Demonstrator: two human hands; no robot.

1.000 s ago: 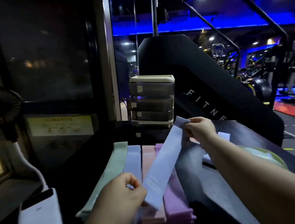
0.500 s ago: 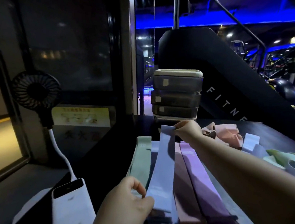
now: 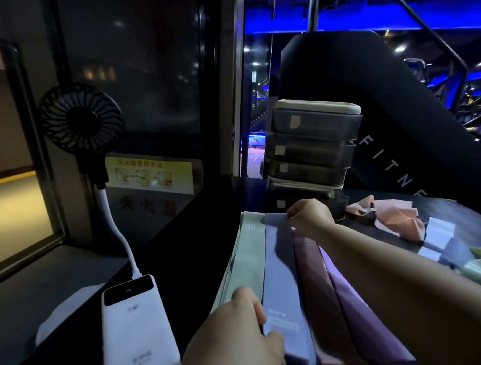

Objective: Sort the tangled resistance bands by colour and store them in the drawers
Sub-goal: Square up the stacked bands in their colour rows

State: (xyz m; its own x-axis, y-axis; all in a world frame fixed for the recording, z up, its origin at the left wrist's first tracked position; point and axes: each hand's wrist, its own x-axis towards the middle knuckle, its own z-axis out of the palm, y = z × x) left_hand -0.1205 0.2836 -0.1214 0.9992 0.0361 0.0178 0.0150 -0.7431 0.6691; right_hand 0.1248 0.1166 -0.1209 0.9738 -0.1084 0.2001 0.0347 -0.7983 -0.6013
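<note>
Four flat stacks of bands lie side by side on the dark table: green (image 3: 248,256), blue (image 3: 283,279), pink (image 3: 316,285) and purple (image 3: 358,311). My left hand (image 3: 234,335) pinches the near end of the top blue band. My right hand (image 3: 308,217) pinches its far end, and the band lies flat on the blue stack. A loose tangle of pink bands (image 3: 391,216) and pale blue and green bands (image 3: 451,249) lies to the right. The dark drawer unit (image 3: 311,150) stands behind the stacks, its drawers closed.
A white power bank (image 3: 136,334) lies left of the stacks, wired to a black clip fan (image 3: 80,117). A black fitness machine (image 3: 386,113) rises behind the drawers. A window wall stands at the left.
Both hands have lowered the blue band from a raised slant onto the blue stack. The view has swung left, bringing the fan and power bank into sight.
</note>
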